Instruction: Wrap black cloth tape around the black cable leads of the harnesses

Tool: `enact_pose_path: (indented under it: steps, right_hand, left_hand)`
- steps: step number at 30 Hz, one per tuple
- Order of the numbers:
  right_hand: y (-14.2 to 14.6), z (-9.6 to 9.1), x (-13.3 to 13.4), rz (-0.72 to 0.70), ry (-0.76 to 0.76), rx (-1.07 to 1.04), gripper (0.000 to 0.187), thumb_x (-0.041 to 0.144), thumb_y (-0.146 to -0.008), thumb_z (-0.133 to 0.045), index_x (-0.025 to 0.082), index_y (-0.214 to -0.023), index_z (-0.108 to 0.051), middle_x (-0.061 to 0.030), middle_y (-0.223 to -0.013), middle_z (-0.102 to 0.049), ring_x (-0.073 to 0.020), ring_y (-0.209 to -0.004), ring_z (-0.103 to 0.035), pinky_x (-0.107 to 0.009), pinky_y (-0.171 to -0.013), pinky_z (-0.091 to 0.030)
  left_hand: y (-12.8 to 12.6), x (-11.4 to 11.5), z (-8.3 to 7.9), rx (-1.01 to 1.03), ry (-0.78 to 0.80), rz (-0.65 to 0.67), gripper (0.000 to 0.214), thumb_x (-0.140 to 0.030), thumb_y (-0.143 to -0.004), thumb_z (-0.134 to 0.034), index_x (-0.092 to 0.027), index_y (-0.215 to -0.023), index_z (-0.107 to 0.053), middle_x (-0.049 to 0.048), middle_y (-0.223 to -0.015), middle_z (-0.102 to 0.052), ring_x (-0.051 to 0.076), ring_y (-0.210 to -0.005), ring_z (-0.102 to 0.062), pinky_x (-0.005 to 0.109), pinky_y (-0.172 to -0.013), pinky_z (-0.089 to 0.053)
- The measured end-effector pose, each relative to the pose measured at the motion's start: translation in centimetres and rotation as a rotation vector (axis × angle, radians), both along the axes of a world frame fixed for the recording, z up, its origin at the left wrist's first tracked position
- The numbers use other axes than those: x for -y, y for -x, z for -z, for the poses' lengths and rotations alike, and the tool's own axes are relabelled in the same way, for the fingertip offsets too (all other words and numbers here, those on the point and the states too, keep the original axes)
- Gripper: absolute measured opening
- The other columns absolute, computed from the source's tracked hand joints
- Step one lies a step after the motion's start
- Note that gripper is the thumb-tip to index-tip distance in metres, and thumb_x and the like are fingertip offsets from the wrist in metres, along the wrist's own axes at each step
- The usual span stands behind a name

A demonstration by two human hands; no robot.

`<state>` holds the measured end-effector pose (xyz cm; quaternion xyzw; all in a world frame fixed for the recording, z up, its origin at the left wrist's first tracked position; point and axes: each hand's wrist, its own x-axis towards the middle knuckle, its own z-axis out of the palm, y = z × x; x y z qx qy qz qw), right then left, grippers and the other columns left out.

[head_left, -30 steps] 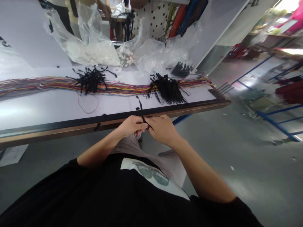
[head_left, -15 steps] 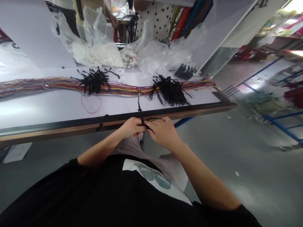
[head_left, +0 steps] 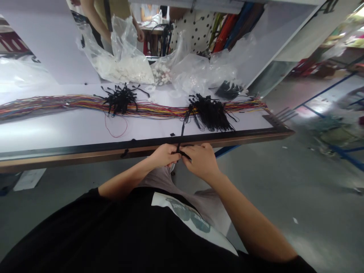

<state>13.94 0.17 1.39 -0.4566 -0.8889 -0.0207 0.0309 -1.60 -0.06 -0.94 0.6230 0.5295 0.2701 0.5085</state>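
Just below the table's front edge (head_left: 85,148) my left hand (head_left: 164,155) and my right hand (head_left: 201,160) meet, both pinched on a thin black cable tie (head_left: 181,140). The tie's free end sticks up over the table edge. Straight ahead on the white tabletop lies a pile of black cable ties (head_left: 212,113) on top of a long bundle of coloured wires (head_left: 71,102). A second, smaller pile of black ties (head_left: 119,100) sits on the bundle further left.
A loose red wire loop (head_left: 116,129) lies on the table. Clear plastic bags with white parts (head_left: 125,68) stand at the back. Other people stand beyond the table, one in a dotted garment (head_left: 193,30). Grey floor lies to the right.
The view has shifted slightly, so the table appears lower and to the right. My hands stay together on the tie; its free end now leans right instead of standing straight.
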Motion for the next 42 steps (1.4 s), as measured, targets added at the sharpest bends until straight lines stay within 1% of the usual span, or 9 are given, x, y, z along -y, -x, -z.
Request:
enact_pose_path:
  steps: [5,11,16,19,24,30,34,39,42]
  right_hand:
    - [0.4,0.3,-1.2,0.007,-0.043,-0.114,0.032,0.022,-0.08,-0.046,0.018,-0.105,-0.066,-0.0088,-0.101,-0.072,-0.0219,-0.092,-0.061,-0.039,-0.081,-0.026]
    - [-2.8,-0.9,-4.7,0.31,-0.022,-0.259,0.031,0.02,-0.078,-0.045,0.015,-0.095,-0.07,-0.0103,-0.086,-0.072,-0.0252,-0.083,-0.061,-0.045,-0.083,-0.034]
    - [-2.7,-1.6,-3.7,0.187,0.658,-0.942,0.042,0.039,-0.075,-0.055,0.022,-0.112,-0.064,0.0008,-0.067,-0.066,-0.0143,-0.061,-0.058,-0.03,-0.063,-0.045]
    - [-1.1,-1.2,-3.0,0.133,0.802,-1.133,0.035,0.04,-0.065,-0.066,0.021,-0.094,-0.07,0.0036,-0.06,-0.061,-0.0112,-0.057,-0.055,-0.027,-0.061,-0.045]
    - [0.2,-0.8,-2.7,0.197,0.515,-1.284,0.015,0.032,-0.062,-0.069,0.019,-0.06,-0.063,0.0032,-0.063,-0.062,-0.011,-0.062,-0.054,-0.026,-0.065,-0.043]
    - [0.6,-0.5,-1.8,0.289,0.323,-1.19,0.026,0.033,-0.061,-0.07,0.019,-0.05,-0.05,0.0066,-0.051,-0.051,-0.0091,-0.054,-0.045,-0.024,-0.056,-0.035]
    - [1.5,0.3,-1.6,0.316,0.308,-1.275,0.026,0.035,-0.062,-0.07,0.018,-0.051,-0.053,0.0065,-0.052,-0.052,-0.0085,-0.054,-0.045,-0.024,-0.057,-0.035]
    - [2.7,1.3,-2.3,0.389,0.384,-1.55,0.033,0.037,-0.061,-0.071,0.019,-0.05,-0.045,0.0084,-0.046,-0.042,-0.0063,-0.046,-0.037,-0.023,-0.049,-0.032]
    - [3.1,1.4,-3.2,0.446,0.449,-1.658,0.036,0.038,-0.06,-0.071,0.019,-0.049,-0.043,0.0089,-0.045,-0.04,-0.0052,-0.044,-0.035,-0.022,-0.047,-0.031]
  left_hand:
    - [-0.9,0.5,-1.0,0.218,0.142,-0.179,0.019,-0.009,-0.07,-0.05,-0.015,-0.052,-0.045,-0.0096,-0.038,-0.04,0.001,-0.029,-0.032,0.014,-0.032,-0.022]
    - [0.1,1.0,-1.8,0.441,0.23,0.162,0.01,-0.019,-0.067,-0.06,-0.012,-0.059,-0.057,-0.0057,-0.044,-0.049,0.002,-0.034,-0.039,0.014,-0.034,-0.028]
    - [0.8,-1.3,-1.2,0.579,0.316,0.334,0.02,-0.03,-0.067,-0.064,-0.012,-0.06,-0.06,-0.0005,-0.048,-0.054,0.006,-0.036,-0.044,0.018,-0.034,-0.031]
    - [0.4,-2.0,-1.3,0.554,0.403,0.425,0.022,-0.03,-0.064,-0.065,-0.011,-0.055,-0.058,0.0003,-0.045,-0.053,0.006,-0.033,-0.042,0.019,-0.032,-0.028]
    - [0.4,-1.4,-1.7,0.373,0.279,0.224,0.027,-0.03,-0.073,-0.058,-0.013,-0.053,-0.054,-0.0033,-0.043,-0.045,0.004,-0.033,-0.036,0.019,-0.035,-0.027]
    - [0.3,-0.3,-1.8,-0.474,-0.402,0.09,0.03,-0.033,-0.083,-0.05,-0.012,-0.068,-0.064,0.0037,-0.063,-0.063,0.013,-0.057,-0.056,0.023,-0.052,-0.037]
    - [0.0,-0.2,-1.5,-0.831,-0.53,0.124,0.036,-0.033,-0.09,-0.038,-0.012,-0.092,-0.067,0.0124,-0.088,-0.07,0.022,-0.076,-0.065,0.029,-0.062,-0.044]
    - [0.6,-0.5,-1.7,-0.915,-0.511,0.131,0.032,-0.017,-0.088,-0.035,-0.009,-0.098,-0.064,0.0152,-0.087,-0.069,0.024,-0.078,-0.067,0.031,-0.065,-0.048]
    - [2.1,-0.9,-2.3,-0.613,-0.446,0.125,0.03,-0.011,-0.083,-0.04,-0.011,-0.103,-0.061,0.0107,-0.092,-0.069,0.02,-0.082,-0.065,0.029,-0.071,-0.049]
